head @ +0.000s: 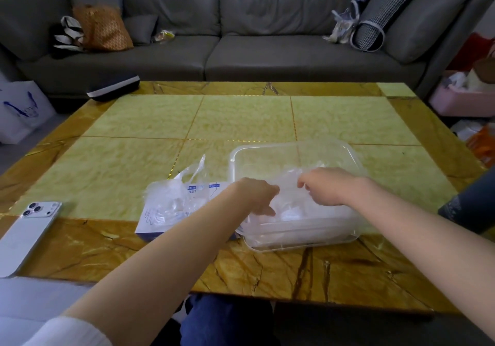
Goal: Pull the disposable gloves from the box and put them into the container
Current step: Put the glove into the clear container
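far table (241, 115): bare tiles, open passage
near left: phone (26, 236) lies flat
centre: glove box (150, 228) just beside container (292, 145)

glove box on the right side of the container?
No, the glove box lies just left of the clear container.

box (150, 228) print — unreadable | phone (29, 238) — cut by left edge

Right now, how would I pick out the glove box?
Start at the yellow tiled table. Near its front edge, left of the clear container, lies the glove box: flat, white and blue, with thin clear gloves spilling from its top.
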Action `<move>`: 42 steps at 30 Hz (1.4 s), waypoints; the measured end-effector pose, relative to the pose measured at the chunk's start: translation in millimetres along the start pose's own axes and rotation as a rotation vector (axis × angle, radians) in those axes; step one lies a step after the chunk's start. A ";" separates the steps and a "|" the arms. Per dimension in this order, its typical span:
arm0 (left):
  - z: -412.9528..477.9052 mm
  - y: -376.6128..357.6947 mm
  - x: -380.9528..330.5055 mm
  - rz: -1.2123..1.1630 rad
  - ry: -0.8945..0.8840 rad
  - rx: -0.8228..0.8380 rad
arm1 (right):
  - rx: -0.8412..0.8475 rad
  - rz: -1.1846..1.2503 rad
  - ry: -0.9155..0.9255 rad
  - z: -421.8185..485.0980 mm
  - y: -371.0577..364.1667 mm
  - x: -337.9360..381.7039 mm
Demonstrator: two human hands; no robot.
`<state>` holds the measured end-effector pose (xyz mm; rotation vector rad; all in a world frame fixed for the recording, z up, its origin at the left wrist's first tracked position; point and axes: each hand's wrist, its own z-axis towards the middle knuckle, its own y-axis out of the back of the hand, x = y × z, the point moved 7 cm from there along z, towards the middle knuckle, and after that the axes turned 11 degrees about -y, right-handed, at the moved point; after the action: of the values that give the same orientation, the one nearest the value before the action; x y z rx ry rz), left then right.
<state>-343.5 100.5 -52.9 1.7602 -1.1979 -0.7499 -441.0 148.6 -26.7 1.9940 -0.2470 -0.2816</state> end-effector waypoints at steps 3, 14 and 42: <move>-32.0 28.9 -3.1 -0.039 -0.035 -0.309 | -0.280 0.256 0.157 -20.8 33.0 26.6; -165.8 -49.4 113.9 -0.334 0.552 -0.704 | -0.409 0.380 0.426 -41.7 51.8 157.0; -169.2 -111.0 123.7 -0.487 0.493 -0.519 | -0.468 0.174 0.128 2.1 55.2 188.2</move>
<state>-111.4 57.7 -76.7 1.6555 -0.2109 -0.7525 -265.3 67.6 5.9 1.5102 -0.2458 -0.0874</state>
